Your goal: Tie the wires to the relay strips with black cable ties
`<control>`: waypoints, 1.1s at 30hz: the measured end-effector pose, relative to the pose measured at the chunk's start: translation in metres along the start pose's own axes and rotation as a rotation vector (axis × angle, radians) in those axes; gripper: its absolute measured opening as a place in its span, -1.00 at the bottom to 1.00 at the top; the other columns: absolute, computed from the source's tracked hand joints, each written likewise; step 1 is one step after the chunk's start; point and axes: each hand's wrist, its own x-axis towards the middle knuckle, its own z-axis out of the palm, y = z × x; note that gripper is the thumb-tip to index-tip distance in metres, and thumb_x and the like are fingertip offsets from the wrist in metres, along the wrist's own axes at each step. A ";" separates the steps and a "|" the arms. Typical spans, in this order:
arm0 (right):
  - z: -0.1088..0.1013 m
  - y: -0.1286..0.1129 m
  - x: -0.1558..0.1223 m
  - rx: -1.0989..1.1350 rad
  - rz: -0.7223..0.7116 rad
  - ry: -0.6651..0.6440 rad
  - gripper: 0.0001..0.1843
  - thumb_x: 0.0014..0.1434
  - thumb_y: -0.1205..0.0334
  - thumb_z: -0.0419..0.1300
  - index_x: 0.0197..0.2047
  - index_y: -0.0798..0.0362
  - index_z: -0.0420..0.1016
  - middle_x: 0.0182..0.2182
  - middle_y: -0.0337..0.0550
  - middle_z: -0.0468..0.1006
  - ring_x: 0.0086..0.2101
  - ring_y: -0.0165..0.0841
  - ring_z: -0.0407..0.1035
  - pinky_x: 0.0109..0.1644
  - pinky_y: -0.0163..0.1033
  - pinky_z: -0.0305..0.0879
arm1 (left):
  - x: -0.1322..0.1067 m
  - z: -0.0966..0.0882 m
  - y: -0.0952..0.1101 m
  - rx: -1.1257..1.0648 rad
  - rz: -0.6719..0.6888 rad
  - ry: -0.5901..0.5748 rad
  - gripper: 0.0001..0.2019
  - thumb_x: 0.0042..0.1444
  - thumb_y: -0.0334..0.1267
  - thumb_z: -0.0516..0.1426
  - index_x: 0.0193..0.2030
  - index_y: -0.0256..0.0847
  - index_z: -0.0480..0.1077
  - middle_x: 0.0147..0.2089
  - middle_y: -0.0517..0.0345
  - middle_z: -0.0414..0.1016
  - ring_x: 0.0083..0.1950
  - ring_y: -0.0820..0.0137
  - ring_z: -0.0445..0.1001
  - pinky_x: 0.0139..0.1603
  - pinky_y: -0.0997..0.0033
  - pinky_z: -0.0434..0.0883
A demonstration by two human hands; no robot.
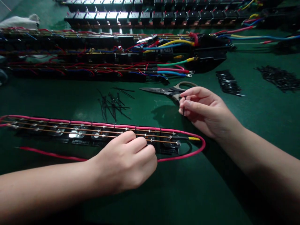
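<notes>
My left hand (pixel 131 159) is closed over the right half of an open socket strip (pixel 164 140) with long copper bars and black modules. Its fingertips are hidden behind the knuckles, against the strip. A thick red wire (pixel 187 156) runs along the strip's far edge, loops round its right end and passes under my left hand. Small black ties circle the wire along that edge. Between thumb and fingers, my right hand (pixel 206 111) pinches a black cable tie (pixel 184 109), above and right of the strip. Scissors (pixel 164 90) lie just behind those fingers.
Loose cable ties (pixel 113 104) lie behind the strip. Farther right are a bundle of ties (pixel 228 82) and a larger pile of them (pixel 280 78). Several wired strips (pixel 93 70) with coloured leads stretch across the back. A white glove (pixel 20 22) rests at the far left.
</notes>
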 end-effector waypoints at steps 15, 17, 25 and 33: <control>0.001 0.000 0.002 0.029 -0.017 0.017 -0.87 0.08 0.25 0.45 -0.28 -0.04 0.61 -0.46 -0.28 0.45 -0.42 -0.45 0.35 -0.35 -0.31 0.32 | 0.000 0.004 -0.001 0.197 -0.199 0.274 -0.94 0.30 -0.36 0.14 -0.20 -0.17 0.45 0.00 0.08 0.62 -0.09 0.29 0.54 -0.09 0.26 0.41; 0.001 0.000 0.004 0.035 -0.006 0.030 -0.87 0.11 0.28 0.44 -0.28 -0.04 0.59 -0.43 -0.27 0.45 -0.42 -0.44 0.36 -0.36 -0.30 0.28 | -0.001 0.007 -0.005 0.196 -0.254 0.194 -0.92 0.32 -0.37 0.09 -0.16 -0.18 0.42 0.12 -0.02 0.58 0.10 0.22 0.52 0.11 0.21 0.42; 0.001 -0.001 -0.001 -0.212 -0.043 0.037 -0.84 0.16 0.09 0.38 -0.27 -0.08 0.51 -0.51 -0.25 0.38 -0.50 -0.40 0.23 -0.47 -0.25 0.07 | 0.000 0.012 -0.012 0.135 -0.311 0.030 -0.85 0.37 -0.31 -0.01 -0.06 -0.20 0.37 0.14 -0.07 0.51 0.04 0.21 0.52 0.00 0.21 0.41; -0.011 -0.003 -0.011 -1.010 -0.634 -0.513 -0.51 0.28 -0.14 0.20 0.22 -0.20 0.41 -0.15 0.00 0.59 -0.21 -0.12 0.50 -0.23 -0.08 0.37 | -0.001 0.014 -0.017 0.170 -0.403 -0.030 -0.58 0.43 -0.29 -0.12 0.35 -0.35 0.20 0.03 -0.07 0.51 -0.02 0.21 0.49 -0.08 0.20 0.36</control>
